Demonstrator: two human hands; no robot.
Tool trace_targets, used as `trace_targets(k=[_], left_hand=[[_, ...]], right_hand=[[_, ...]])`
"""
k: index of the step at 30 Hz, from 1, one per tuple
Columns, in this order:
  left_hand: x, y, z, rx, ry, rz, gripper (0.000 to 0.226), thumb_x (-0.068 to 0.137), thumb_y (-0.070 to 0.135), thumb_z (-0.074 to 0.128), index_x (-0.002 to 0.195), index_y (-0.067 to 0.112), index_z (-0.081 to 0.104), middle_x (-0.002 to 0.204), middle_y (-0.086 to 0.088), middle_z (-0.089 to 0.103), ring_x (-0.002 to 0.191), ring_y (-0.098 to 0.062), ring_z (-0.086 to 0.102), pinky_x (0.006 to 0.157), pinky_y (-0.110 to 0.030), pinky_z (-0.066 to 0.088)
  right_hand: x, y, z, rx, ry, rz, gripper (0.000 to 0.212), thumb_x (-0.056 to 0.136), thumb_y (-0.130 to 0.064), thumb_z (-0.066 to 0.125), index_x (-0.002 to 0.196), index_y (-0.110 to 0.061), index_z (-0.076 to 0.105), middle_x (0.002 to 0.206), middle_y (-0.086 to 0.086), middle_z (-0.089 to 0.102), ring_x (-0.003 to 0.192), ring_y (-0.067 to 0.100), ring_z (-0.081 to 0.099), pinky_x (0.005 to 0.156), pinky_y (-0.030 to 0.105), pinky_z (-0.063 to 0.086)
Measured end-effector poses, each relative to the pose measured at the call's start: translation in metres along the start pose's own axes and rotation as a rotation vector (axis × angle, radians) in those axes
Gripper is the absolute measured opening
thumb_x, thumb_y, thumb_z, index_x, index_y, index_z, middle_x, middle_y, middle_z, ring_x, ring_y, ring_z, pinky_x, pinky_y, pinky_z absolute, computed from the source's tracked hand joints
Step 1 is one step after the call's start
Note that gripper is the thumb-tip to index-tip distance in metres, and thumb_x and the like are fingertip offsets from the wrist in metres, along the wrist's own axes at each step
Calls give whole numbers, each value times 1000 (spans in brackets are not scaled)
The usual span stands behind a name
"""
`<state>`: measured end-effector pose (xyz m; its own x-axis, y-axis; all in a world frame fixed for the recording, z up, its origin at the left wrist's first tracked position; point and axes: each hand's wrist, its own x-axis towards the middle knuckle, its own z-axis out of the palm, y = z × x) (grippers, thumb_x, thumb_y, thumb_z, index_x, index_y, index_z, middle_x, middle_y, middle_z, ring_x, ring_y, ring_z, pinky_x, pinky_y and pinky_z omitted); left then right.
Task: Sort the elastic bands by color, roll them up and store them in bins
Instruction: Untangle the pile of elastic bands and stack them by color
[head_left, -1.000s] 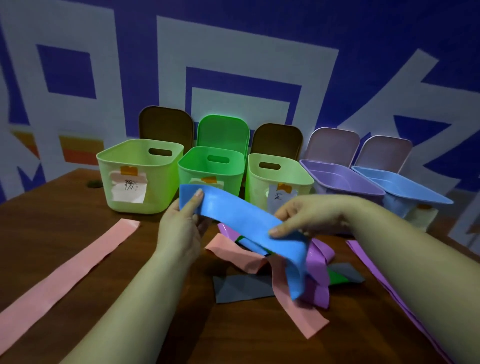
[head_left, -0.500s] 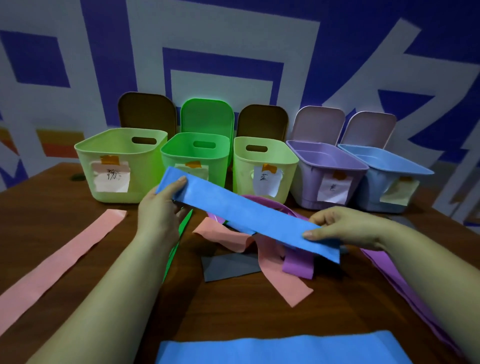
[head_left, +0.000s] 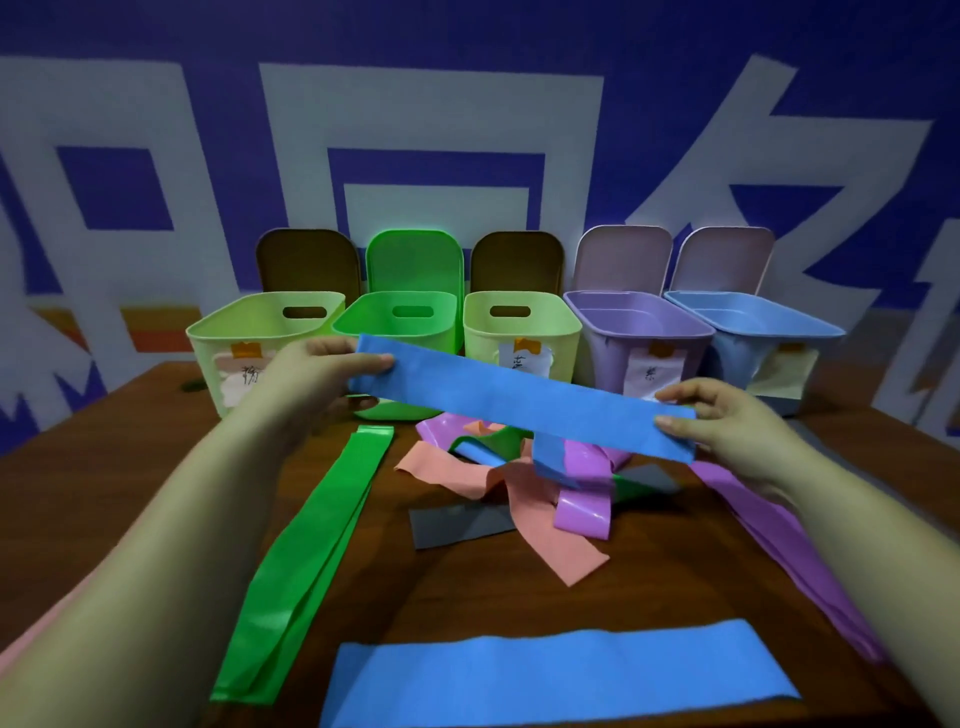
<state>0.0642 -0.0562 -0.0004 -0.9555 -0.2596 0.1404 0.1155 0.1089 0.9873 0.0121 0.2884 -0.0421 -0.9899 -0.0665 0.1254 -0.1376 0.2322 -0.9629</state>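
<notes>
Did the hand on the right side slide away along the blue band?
Yes. The right hand moved rightward: a second ago it pinched the blue band in front of the third bin; now it grips the band's end below the purple bin.

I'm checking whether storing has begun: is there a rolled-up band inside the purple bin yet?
No, the purple bin shows only its bare inner walls and floor, while the purple bands lie unrolled on the table.
</notes>
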Motion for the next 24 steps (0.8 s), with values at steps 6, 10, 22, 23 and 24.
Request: trace_targets(k=[6, 10, 22, 23, 24], left_hand=[[-29, -16, -29, 112, -35, -115, 9, 80, 12, 70, 88, 10, 66, 64, 2, 65, 51, -4, 62, 44, -16, 47], [-61, -44, -49, 183, -119, -135, 8, 75, 19, 75, 83, 20, 72, 67, 4, 68, 63, -9, 65, 50, -19, 49], [-144, -75, -26, 427, -53, -178, 28, 67, 10, 81, 79, 8, 56, 66, -4, 59, 39, -2, 46, 41, -18, 36], [-146, -76, -25, 459, -53, -181, 25, 69, 11, 81, 78, 8, 58, 68, -5, 59, 39, -3, 46, 40, -16, 37], [-147, -77, -23, 489, -58, -186, 24, 69, 12, 81, 78, 9, 59, 69, -5, 60, 39, -4, 47, 40, -17, 37]], right_hand=[[-27, -3, -11, -127, 61, -112, 16, 80, -1, 68, 83, -13, 57, 76, 20, 52, 71, 24, 51, 49, 14, 46], [-59, -2, -14, -223, 19, -142, 7, 78, -7, 71, 80, -13, 68, 74, 17, 51, 68, 23, 45, 45, 11, 43], [-124, 24, -13, -576, -56, -30, 10, 73, -16, 79, 75, -24, 74, 57, 6, 49, 50, 13, 40, 44, 18, 27], [-127, 26, -13, -594, -55, -21, 10, 73, -17, 79, 75, -26, 73, 59, 8, 52, 52, 15, 43, 48, 21, 29], [-128, 29, -14, -611, -50, -15, 11, 73, -18, 79, 75, -27, 73, 64, 14, 57, 57, 21, 49, 53, 26, 32]])
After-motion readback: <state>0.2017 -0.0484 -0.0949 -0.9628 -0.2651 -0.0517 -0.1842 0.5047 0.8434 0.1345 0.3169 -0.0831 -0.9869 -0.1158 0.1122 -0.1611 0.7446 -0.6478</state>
